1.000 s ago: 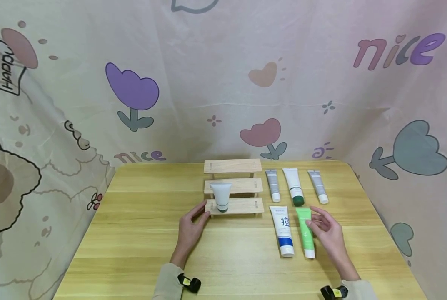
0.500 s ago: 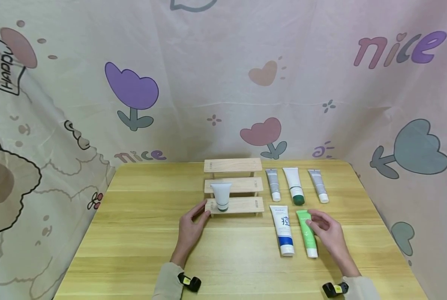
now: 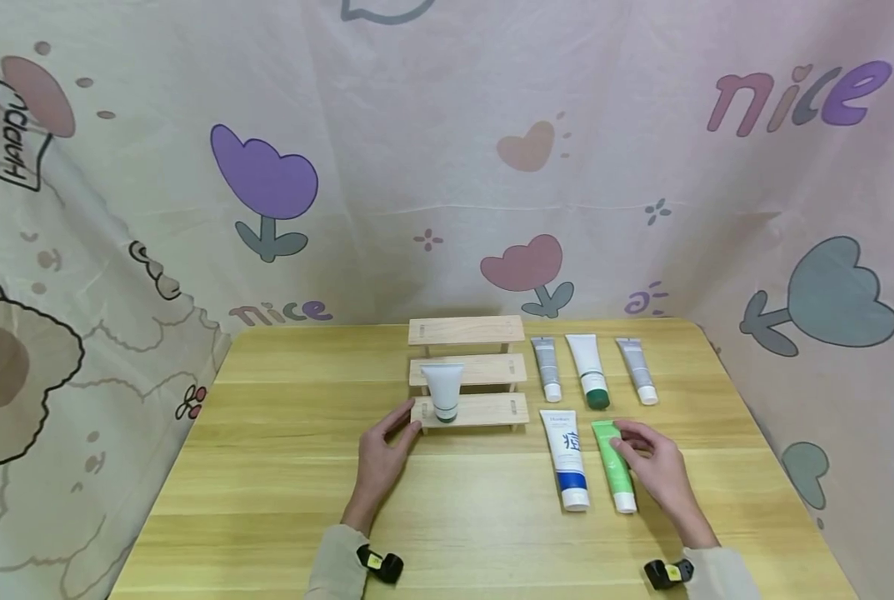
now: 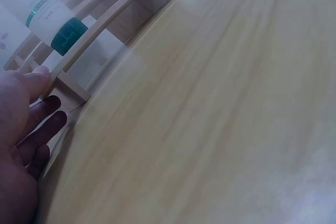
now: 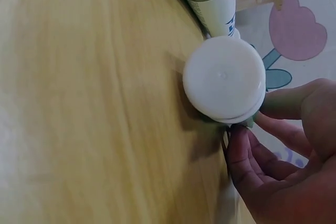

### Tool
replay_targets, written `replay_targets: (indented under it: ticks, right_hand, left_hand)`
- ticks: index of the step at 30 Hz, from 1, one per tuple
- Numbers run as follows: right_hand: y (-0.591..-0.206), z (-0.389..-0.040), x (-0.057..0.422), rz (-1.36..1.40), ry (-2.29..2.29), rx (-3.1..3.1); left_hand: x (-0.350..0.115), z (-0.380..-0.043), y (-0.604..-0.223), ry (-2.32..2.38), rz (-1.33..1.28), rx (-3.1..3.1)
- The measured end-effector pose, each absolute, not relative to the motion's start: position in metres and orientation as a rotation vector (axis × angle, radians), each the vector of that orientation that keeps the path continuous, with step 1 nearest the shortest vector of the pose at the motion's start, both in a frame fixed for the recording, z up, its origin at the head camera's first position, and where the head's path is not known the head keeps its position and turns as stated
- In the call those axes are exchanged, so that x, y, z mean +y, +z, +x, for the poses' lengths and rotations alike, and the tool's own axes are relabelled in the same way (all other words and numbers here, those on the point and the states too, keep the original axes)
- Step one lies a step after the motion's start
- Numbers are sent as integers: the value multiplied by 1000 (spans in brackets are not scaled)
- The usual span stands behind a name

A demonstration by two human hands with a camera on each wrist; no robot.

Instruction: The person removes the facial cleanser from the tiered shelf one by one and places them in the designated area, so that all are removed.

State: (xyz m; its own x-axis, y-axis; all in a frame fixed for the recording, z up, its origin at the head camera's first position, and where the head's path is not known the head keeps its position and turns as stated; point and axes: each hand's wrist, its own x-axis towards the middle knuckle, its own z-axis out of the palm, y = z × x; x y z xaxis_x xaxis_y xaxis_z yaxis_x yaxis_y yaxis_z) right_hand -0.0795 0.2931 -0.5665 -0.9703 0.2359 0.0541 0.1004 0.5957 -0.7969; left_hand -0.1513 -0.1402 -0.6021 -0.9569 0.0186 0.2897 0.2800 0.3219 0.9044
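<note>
A small three-step wooden display rack (image 3: 484,408) stands near the table's back. My left hand (image 3: 382,461) holds the left end of its lowest step, thumb on the board's edge and fingers at the leg. On that step a white tube with a green cap (image 3: 444,392) stands upright on its cap. My right hand (image 3: 655,468) pinches a green tube (image 3: 613,462) near its flat end, thumb on one side and fingers on the other. The tube's white cap (image 5: 223,78) faces the right wrist camera and hides most of its body there.
Left of the green tube lies a white and blue tube (image 3: 565,458). Behind them lie a larger white tube with a green cap (image 3: 586,367) and two grey tubes, one left (image 3: 546,367) and one right (image 3: 636,368). A printed curtain (image 3: 387,167) hangs behind the table.
The green tube's cap end has swung slightly to the right, and my right hand has shifted a little with it. My left hand and the rack have stayed put.
</note>
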Motion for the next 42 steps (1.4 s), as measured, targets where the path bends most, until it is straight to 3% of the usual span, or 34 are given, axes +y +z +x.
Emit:
replay_targets:
  ticks: [27,42]
  right_hand:
    - [-571,-75,295,-296,1278,-2646]
    - [-541,-74,287,-296,1531,-2472]
  left_hand:
    - [-139,-152,-601,-1684,-267,-2360]
    - [-139,-150,-600,-1684,-255,-2378]
